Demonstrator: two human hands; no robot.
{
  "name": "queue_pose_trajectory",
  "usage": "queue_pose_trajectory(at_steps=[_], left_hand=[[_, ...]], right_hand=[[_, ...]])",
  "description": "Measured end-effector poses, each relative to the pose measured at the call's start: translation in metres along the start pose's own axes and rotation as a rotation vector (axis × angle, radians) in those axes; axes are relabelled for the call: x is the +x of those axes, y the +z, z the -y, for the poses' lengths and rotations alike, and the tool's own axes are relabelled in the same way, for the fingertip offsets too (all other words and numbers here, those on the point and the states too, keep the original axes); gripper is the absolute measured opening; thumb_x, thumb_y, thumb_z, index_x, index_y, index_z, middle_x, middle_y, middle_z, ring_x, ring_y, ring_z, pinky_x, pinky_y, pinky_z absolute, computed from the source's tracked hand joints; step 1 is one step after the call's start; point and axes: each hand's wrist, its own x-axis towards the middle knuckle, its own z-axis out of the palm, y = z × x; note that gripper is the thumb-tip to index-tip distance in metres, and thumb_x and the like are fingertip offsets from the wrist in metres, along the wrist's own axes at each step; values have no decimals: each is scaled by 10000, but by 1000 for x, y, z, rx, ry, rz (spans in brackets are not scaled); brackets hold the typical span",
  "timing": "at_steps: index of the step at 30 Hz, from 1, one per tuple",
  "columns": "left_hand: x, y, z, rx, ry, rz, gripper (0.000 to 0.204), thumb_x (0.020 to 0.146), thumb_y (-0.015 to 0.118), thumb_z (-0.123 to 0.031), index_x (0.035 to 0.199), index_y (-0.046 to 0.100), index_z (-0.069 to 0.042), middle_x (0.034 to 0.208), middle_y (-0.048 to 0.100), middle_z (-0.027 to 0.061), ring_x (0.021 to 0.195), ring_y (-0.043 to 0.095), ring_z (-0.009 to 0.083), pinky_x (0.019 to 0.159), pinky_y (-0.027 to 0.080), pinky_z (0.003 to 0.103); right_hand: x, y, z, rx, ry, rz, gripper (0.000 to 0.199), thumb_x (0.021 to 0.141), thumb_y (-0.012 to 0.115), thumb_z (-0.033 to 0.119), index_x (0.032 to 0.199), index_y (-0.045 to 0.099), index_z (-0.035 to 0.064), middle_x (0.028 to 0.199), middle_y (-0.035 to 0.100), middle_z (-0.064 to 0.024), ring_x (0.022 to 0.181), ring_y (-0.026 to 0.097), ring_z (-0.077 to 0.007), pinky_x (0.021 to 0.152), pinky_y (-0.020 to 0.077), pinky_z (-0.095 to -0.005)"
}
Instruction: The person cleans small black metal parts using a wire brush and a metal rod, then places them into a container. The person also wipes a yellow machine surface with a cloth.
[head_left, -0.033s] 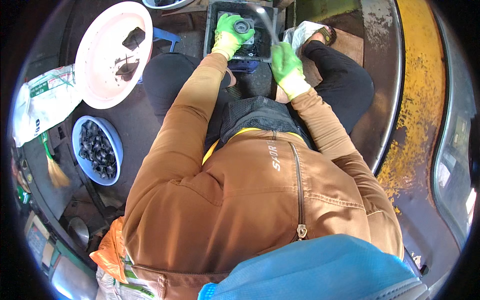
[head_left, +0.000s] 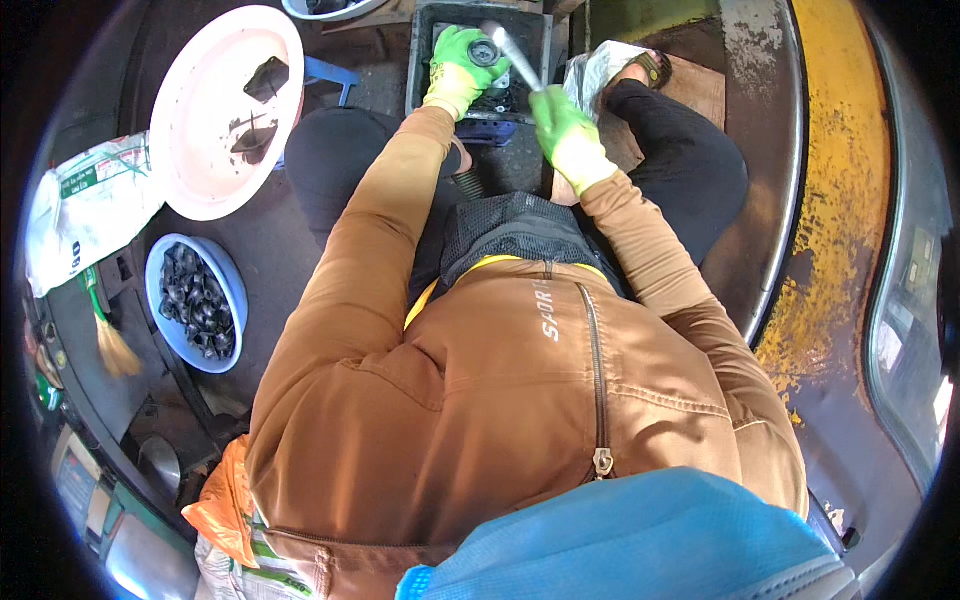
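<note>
A seated person in a brown jacket and green gloves works over a dark tray (head_left: 428, 60) set on the floor between the knees. The left hand (head_left: 458, 62) is curled over a small round metal part (head_left: 486, 52) in the tray, fingers wrapped along its left side and pressing it down. The right hand (head_left: 562, 128) is closed in a fist around the lower end of a shiny metal tool (head_left: 512, 58), whose shaft slants up and to the left, its blurred tip just above the round part; whether tip and part touch cannot be told. The part sits near the middle of the tray, amid dark oily pieces too murky to make out.

To the person's left lies a large pink basin (head_left: 205, 150) holding two small black pieces, and nearer the body a blue bowl (head_left: 160, 270) filled with black parts. A white bag (head_left: 85, 215) lies beside the basin, with a small brush (head_left: 108, 335) below it. A crumpled plastic sheet (head_left: 600, 70) sits just right of the tray, near a sandalled foot (head_left: 650, 68). A yellow-painted strip (head_left: 830, 200) curves along the right.
</note>
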Motion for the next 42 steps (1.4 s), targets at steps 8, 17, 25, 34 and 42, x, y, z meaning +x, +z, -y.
queue_pose_trajectory(at_steps=[8,17,25,34,42], left_hand=[[3,-24,-21,105,3,-196,618,584,854,-433,1068,677,-91,1165,622,167,1071,581,344,937,460,405],[19,-33,-11,-468,105,-60,577,694,780,-153,1219,551,-87,1199,609,64,1079,592,193,899,490,349],[13,-55,-35,-191,285,-111,650,637,814,-209,1220,558,-78,1117,652,80,989,643,209,827,536,372],[9,-57,-41,-93,136,-77,672,639,844,-296,1223,564,-116,1148,623,62,1092,592,235,960,467,379],[22,-69,-56,-285,100,-144,451,735,753,-208,1134,586,-80,1123,621,77,985,612,228,880,501,361]], right_hand=[[3,-6,4,191,-100,-179,214,974,541,242,1042,602,49,735,604,-146,640,606,-278,579,472,-371],[4,-30,15,179,-20,-40,254,970,527,194,1153,603,36,922,661,-177,822,660,-267,715,503,-329],[4,-25,28,9,61,114,328,951,568,205,1233,592,39,1032,669,-231,1006,665,-289,841,503,-342],[0,-16,19,276,-131,-110,355,965,506,259,1239,564,39,1052,647,-238,986,640,-376,830,503,-407],[0,-25,31,425,-68,-170,288,973,535,189,1205,608,35,960,680,-128,852,647,-194,756,497,-301]])
